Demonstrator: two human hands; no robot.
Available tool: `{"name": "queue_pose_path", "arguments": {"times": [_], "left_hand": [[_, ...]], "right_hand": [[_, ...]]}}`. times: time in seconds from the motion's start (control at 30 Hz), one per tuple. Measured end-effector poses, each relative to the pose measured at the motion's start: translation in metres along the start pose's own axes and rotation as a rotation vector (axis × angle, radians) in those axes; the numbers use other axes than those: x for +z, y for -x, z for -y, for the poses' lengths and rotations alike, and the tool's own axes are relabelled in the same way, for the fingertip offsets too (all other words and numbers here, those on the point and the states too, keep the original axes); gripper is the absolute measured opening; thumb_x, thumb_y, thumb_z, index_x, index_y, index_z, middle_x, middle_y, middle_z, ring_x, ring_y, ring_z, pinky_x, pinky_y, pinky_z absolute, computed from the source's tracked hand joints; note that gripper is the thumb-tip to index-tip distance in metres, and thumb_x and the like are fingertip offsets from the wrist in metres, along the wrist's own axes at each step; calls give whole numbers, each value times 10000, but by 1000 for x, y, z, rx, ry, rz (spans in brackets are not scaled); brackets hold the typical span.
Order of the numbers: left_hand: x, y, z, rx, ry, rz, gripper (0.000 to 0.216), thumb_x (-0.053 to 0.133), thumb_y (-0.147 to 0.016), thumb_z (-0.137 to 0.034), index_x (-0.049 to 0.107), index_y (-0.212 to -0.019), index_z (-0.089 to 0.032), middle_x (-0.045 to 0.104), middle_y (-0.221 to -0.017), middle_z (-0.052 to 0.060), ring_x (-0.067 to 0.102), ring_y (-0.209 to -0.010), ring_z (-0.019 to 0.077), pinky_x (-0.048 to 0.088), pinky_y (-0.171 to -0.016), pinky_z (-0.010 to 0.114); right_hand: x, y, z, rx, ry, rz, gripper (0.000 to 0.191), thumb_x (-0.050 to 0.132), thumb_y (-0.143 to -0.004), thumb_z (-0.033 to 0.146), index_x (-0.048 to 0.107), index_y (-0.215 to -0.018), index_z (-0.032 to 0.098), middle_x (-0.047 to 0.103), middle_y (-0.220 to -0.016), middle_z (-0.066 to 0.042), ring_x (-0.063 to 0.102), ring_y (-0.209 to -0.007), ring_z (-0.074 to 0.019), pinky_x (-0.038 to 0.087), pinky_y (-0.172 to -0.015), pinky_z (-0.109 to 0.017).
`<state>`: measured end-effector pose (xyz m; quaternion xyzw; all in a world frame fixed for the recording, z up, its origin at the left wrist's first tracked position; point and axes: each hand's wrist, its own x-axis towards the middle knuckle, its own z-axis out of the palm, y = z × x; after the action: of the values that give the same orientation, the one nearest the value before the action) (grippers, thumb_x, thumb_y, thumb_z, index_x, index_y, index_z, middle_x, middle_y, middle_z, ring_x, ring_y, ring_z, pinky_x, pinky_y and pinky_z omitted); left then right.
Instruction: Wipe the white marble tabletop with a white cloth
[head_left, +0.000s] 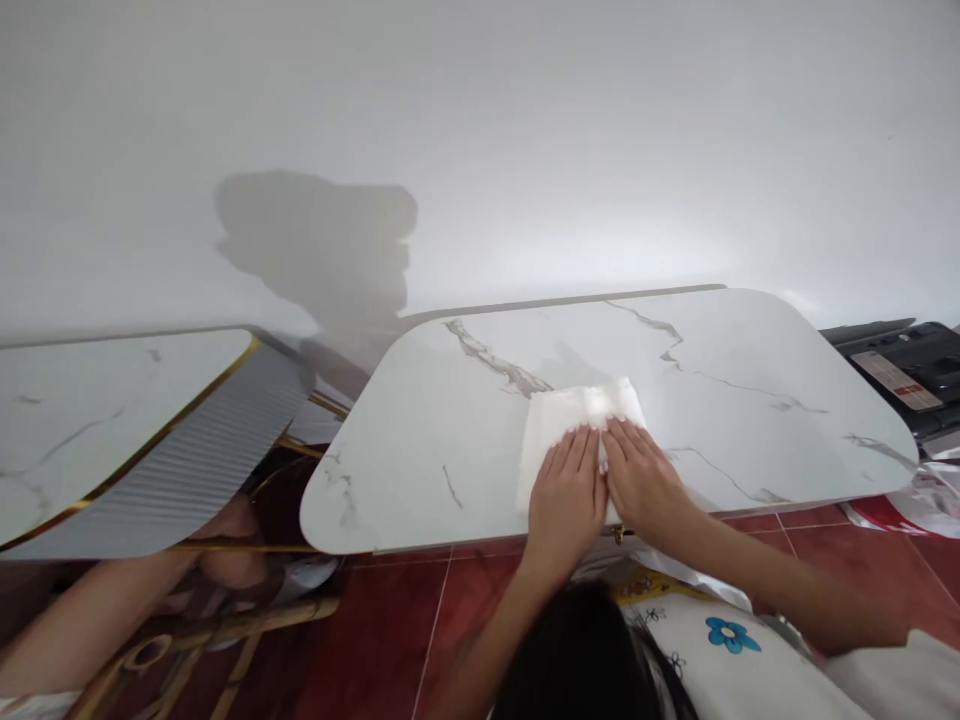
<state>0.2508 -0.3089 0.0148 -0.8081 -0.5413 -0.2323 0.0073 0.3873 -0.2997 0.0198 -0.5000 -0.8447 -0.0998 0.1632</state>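
A white cloth (541, 440), folded or laid flat, rests on a white marble-patterned tabletop (420, 430) with grey-brown veins. My left hand (568, 490) lies flat on the cloth's lower middle, fingers stretched forward. Beside it, my right hand (646, 475) presses flat on the cloth's right part, its fingertips close to those of the left. Both palms face down, and neither hand is gripping the cloth. A small gold-coloured fitting (619, 536) shows at the table's near edge, just below my hands.
Leftward stands another marble-patterned top (112, 410) with gold trim and a ribbed grey side. A bamboo frame (225, 630) and another person's bare limb (112, 610) are at lower left. A black appliance (911, 370) sits at right. Behind is a pale wall (525, 150); below, red floor tiles (390, 620).
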Motion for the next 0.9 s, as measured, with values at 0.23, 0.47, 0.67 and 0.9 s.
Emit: {"name": "queue_pose_path", "arguments": {"times": [0.23,0.47,0.67,0.9], "left_hand": [[14,-13,-44,-60,38,-3,486,351,-923,-215,462,-1378,-87,477,-1428,142,421,-1340,295,370,-1102,479],[38,-39,-89,89,113,20,517,331,-941,-241,404,-1405,-25,415,-1465,179,355,-1381,300,329,-1134,439],[39,-69,-61,189,58,162,540,346,-926,-240,378,-1398,19,380,-1473,226,323,-1390,333,316,-1125,455],[56,-158,-17,84,-36,169,547,352,-926,-229,325,-1414,15,344,-1488,232,312,-1390,318,256,-1134,433]], "right_hand": [[-10,25,-33,119,-95,-47,434,321,-919,141,574,-1271,106,558,-1361,-119,464,-1310,-222,414,-1069,-416],[-20,53,-88,192,-40,-54,436,319,-921,165,536,-1298,151,535,-1384,-118,451,-1323,-225,424,-1051,-444],[-2,15,-99,113,108,-44,421,380,-871,81,553,-1253,53,558,-1341,-191,481,-1291,-274,415,-1052,-441],[23,-86,-144,24,73,40,402,361,-883,70,554,-1232,19,576,-1310,-191,480,-1277,-285,357,-1089,-406]]}}
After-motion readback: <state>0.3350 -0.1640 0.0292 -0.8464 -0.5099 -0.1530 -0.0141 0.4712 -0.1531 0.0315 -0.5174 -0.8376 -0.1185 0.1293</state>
